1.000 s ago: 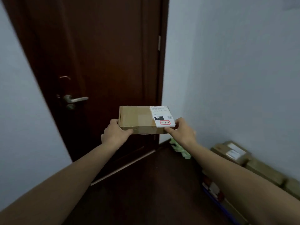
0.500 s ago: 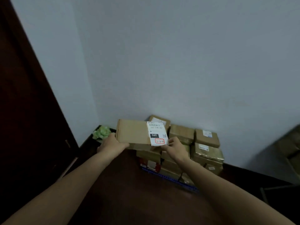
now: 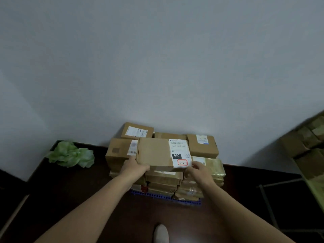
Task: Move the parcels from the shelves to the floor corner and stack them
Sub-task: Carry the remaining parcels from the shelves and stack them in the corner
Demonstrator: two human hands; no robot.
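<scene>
I hold a flat brown cardboard parcel [image 3: 154,152] with a white label marked 060 over the middle of a stack of parcels [image 3: 203,146] that stands against the wall. My left hand [image 3: 134,166] grips its near left corner and my right hand [image 3: 199,170] grips its near right corner under the label. Whether the parcel rests on the stack or hangs just above it cannot be told. The stack sits on a blue base [image 3: 164,197] on the dark floor.
A crumpled green bag [image 3: 71,155] lies in the floor corner to the left of the stack. A shelf with more parcels [image 3: 308,142] and its metal legs stands at the right edge. My shoe [image 3: 161,233] shows at the bottom.
The view swung from the dark door to the stack by the wall. I have come closer, and the parcel has moved from in front of the stack to over its middle.
</scene>
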